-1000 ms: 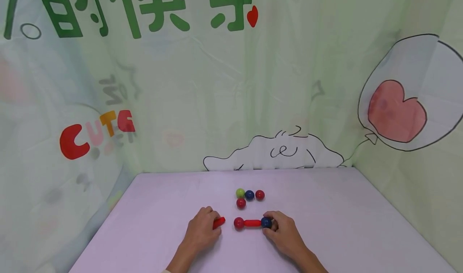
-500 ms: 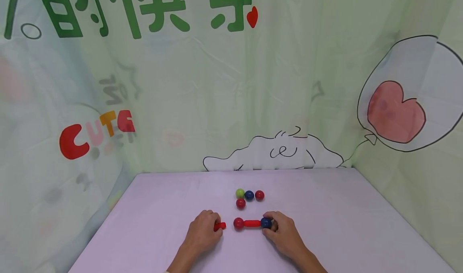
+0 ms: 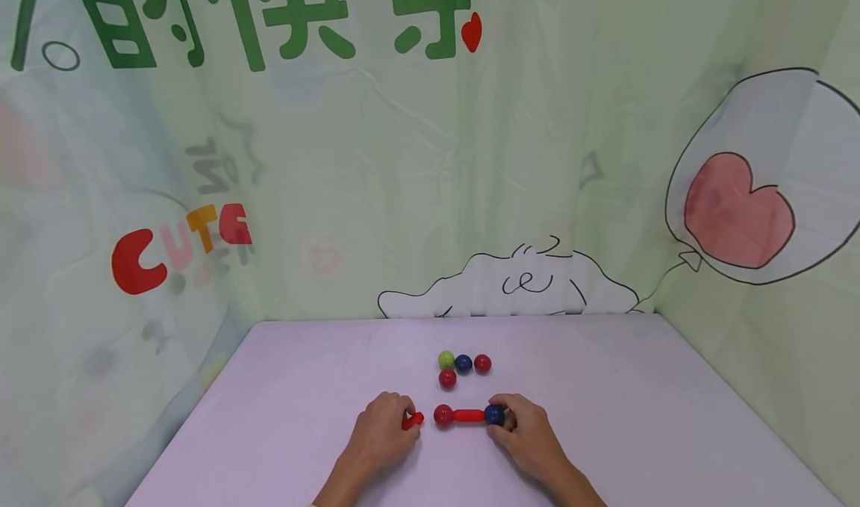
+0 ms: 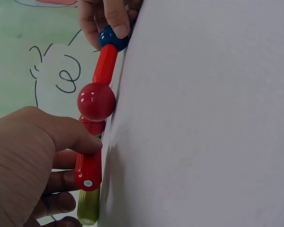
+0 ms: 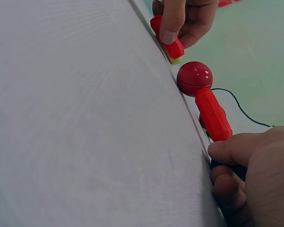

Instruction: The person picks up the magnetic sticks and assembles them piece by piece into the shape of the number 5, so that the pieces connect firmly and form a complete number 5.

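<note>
My left hand [image 3: 381, 428] pinches a short red magnetic rod [image 4: 88, 172] between thumb and fingers, a small metal disc showing at its near end. Its other end points at a red ball [image 3: 443, 417], with a small gap between them in the head view. That ball is joined to a second red rod [image 3: 469, 416], which ends at a dark blue ball [image 3: 493, 414]. My right hand [image 3: 527, 428] grips the blue ball, thumb on the near side. A yellow-green rod [image 4: 88, 208] lies beyond the left fingers in the left wrist view; the hand hides it from the head camera.
Behind the joined piece, a green ball [image 3: 446, 360], a blue ball [image 3: 463, 364] and a red ball [image 3: 482, 364] sit in a row, with another red ball [image 3: 447, 378] just in front. A printed curtain [image 3: 322, 193] encloses the pale table [image 3: 605, 372].
My left hand has shifted slightly right and toward me, and the rod in it has turned and come closer to the red ball. The right hand and its joined piece stay put.
</note>
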A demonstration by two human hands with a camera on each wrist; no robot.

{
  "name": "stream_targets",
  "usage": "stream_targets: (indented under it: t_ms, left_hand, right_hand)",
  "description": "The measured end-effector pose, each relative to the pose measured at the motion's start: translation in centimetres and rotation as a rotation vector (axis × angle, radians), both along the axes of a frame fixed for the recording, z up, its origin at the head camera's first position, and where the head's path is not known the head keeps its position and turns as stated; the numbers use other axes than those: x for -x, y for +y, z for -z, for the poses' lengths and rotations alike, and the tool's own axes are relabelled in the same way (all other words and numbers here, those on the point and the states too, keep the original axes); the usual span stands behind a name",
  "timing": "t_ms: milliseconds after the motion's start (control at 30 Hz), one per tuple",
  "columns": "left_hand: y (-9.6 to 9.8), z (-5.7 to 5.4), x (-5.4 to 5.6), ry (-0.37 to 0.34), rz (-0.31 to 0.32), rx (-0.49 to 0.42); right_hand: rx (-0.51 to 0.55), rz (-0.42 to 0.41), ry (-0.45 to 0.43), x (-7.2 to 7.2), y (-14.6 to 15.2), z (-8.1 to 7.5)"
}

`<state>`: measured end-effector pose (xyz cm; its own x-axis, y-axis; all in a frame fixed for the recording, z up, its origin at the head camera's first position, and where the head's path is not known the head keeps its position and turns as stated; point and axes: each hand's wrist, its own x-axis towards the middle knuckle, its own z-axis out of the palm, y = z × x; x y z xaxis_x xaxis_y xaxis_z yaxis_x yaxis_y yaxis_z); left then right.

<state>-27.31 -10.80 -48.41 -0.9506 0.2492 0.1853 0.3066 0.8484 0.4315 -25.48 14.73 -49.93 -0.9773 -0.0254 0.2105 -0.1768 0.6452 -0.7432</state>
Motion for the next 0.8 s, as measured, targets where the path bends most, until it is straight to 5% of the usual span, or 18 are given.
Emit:
stream_targets:
  t_ms: [233, 800]
  left_hand:
    - [0.5, -0.3, -0.3, -0.013, 0.028, -0.049]
    - [2.0, -0.3, -0.6, -0.215, 0.077, -0.292]
  right_hand:
    - [0.002, -0.002, 0.003, -0.1, 0.0, 0.0]
    - [-0.006, 0.004, -0.006, 0.2, 0.1, 0.2]
